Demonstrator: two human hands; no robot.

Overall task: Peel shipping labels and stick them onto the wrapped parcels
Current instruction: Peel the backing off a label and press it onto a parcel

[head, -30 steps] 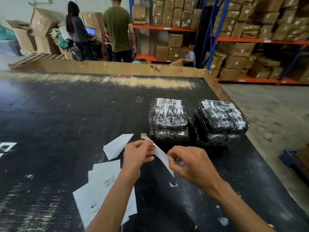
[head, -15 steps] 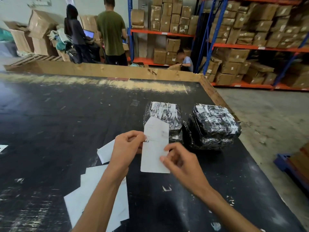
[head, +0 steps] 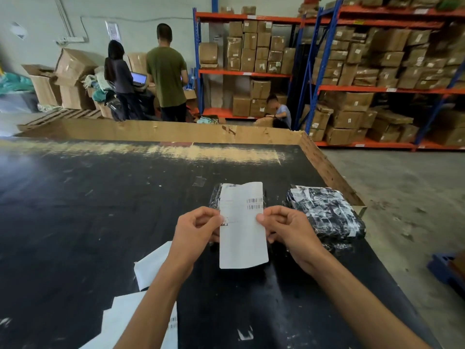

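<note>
A white shipping label (head: 242, 233) with barcodes near its top right hangs upright between my hands, printed face toward me. My left hand (head: 195, 229) pinches its left edge and my right hand (head: 286, 229) pinches its right edge. Behind the label lies a black-wrapped parcel (head: 216, 197), mostly hidden by it. A second black-wrapped parcel (head: 324, 215) with white patches sits to the right, near the table's right edge. The black table (head: 100, 210) carries both parcels.
A pile of white label sheets (head: 130, 321) lies under my left forearm, and one loose sheet (head: 151, 267) lies beside it. A cardboard wall (head: 163, 131) borders the table's far side. Beyond it stand two people, a third crouches by shelves of cartons.
The label has turned from edge-on to upright with its printed face toward me, and both hands have lifted it in front of the left parcel. My right hand now pinches its right edge.
</note>
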